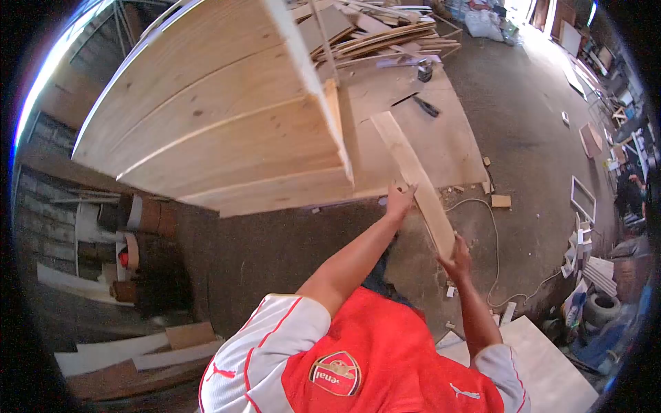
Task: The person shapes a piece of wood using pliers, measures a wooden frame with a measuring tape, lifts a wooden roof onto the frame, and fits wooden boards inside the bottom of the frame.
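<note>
A long, flat wooden board (421,184) is held at a slant in front of me, its far end over the work table. My left hand (400,201) is closed on its left edge near the middle. Around the near end of the same board, my right hand (457,261) is wrapped. Left of the board stands a large panelled wooden piece (227,117), close to my left hand but apart from it.
The work table (447,138) carries a dark-handled tool (426,106), a small can (425,71) and a pile of boards (385,34). A cable (497,255) and wood scraps lie on the floor at right. More boards (151,351) lie at lower left.
</note>
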Demonstrator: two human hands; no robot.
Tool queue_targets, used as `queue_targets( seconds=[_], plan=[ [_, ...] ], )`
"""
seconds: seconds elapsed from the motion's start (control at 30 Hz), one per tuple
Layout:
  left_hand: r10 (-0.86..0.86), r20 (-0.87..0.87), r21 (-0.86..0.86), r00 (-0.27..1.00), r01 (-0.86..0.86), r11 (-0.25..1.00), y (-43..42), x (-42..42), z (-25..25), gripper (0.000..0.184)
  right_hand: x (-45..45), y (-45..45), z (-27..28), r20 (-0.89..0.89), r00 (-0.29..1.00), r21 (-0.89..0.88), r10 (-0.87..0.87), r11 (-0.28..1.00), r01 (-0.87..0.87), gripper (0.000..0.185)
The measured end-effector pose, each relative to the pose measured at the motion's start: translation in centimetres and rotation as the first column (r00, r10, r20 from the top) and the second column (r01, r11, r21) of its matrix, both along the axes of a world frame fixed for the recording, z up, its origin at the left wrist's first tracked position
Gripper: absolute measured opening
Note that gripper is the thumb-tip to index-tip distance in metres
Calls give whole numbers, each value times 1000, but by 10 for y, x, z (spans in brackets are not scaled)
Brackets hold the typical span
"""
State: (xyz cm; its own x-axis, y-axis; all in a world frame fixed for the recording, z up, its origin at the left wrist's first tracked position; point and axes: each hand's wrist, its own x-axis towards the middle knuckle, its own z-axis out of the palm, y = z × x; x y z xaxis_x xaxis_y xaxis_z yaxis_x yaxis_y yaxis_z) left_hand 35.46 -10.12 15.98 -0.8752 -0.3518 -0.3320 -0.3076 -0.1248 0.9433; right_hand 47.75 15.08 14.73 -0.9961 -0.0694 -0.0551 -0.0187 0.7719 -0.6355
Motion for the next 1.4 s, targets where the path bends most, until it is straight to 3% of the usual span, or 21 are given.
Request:
queue_targets(
  seconds=[0.07,0.1,0.17,0.2,0.27,0.3,0.33,0.43,0.53,0.57,0.63,0.73,0.83,0.93,1.03,1.1,1.13,1.23,1.33,1.4],
  plan=[
    [177,42,-32,983,-176,984,4,27,3,68,62,10,2,75,997,-416,-10,909,41,88],
    [125,27,48,992,-126,991,-1,40,1,63,88,14,6,193,981,-578,-38,803,145,87],
    [27,-20,203,999,-23,979,-11,69,-11,55,137,33,-1,180,983,-508,-28,853,118,86],
    [-26,71,249,997,7,969,-16,85,-12,44,161,53,-15,48,999,-257,24,966,-11,86],
    [-76,159,284,984,28,958,-28,123,1,42,181,60,-20,-65,988,66,138,989,-134,88],
    [-106,202,302,974,42,952,-35,145,12,42,191,57,-17,-59,985,106,162,982,-156,89],
    [-79,184,246,980,32,969,-44,165,19,41,199,50,-14,-56,981,146,184,974,-174,90],
    [87,140,358,986,-133,924,-86,220,-26,40,202,20,-9,-16,945,316,326,899,-304,93],
    [142,209,246,968,-192,950,-173,271,-24,38,189,-66,12,161,933,168,321,923,-346,95],
    [180,168,321,969,-226,920,-205,286,-30,38,186,-101,17,184,917,207,355,897,-389,96],
    [368,128,289,921,-390,874,-267,316,-22,36,188,-179,24,236,877,279,418,835,-474,100],
    [457,45,354,888,-442,824,-372,357,-9,41,194,-297,17,181,807,130,562,799,-587,107],
    [510,35,242,859,-502,830,-472,386,14,43,213,-420,26,141,765,102,628,759,-643,110],
    [509,-21,205,861,-494,845,-553,400,23,43,222,-516,2,208,754,134,623,745,-653,108],
    [530,-61,191,845,-512,838,-630,405,28,44,234,-592,9,120,754,-92,645,764,-639,107],
    [545,-34,207,838,-528,824,-676,397,54,44,231,-638,12,-13,747,-160,664,736,-657,106],
    [540,-112,136,835,-525,840,-694,394,70,44,229,-658,12,-74,741,-187,667,721,-668,105],
    [518,-209,152,829,-496,855,-756,365,44,44,221,-726,21,-119,785,-244,608,748,-617,101],
    [468,-220,190,856,-433,881,-819,332,36,39,200,-779,-51,-89,828,-151,553,814,-560,97],
    [425,-155,50,892,-422,905,-855,314,67,39,191,-834,-20,99,836,-357,540,803,-477,97]
  ],
)
